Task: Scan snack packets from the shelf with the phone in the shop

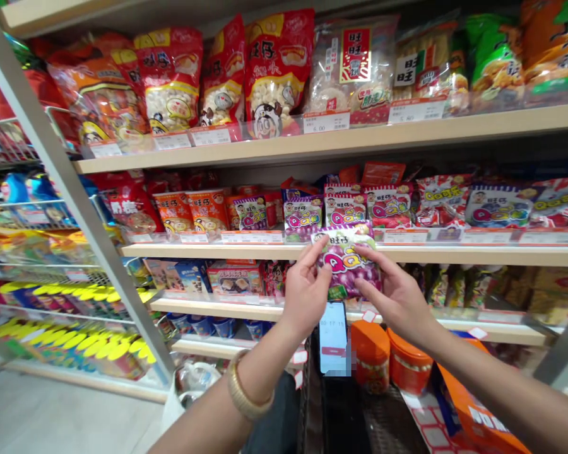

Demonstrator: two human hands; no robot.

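Observation:
A purple and white bag of gummy candy [348, 261] marked "QQ" is held up in front of the shelves. My left hand [307, 287] grips its left edge, thumb on the front, with a gold-coloured bangle on the wrist. At the bag's right side, my right hand [397, 290] has its thumb and index finger on the front; its other fingers are partly hidden. Just behind the bag, similar QQ gummy bags [303, 214] stand in a row on the middle shelf [478, 254].
Below my hands a phone [332, 337] shows a timer, beside orange tubs [369, 356] and an orange package [483, 403] in a dark basket. Large red snack bags [279, 69] line the upper shelf. A grey post [71, 183] and wire racks stand left.

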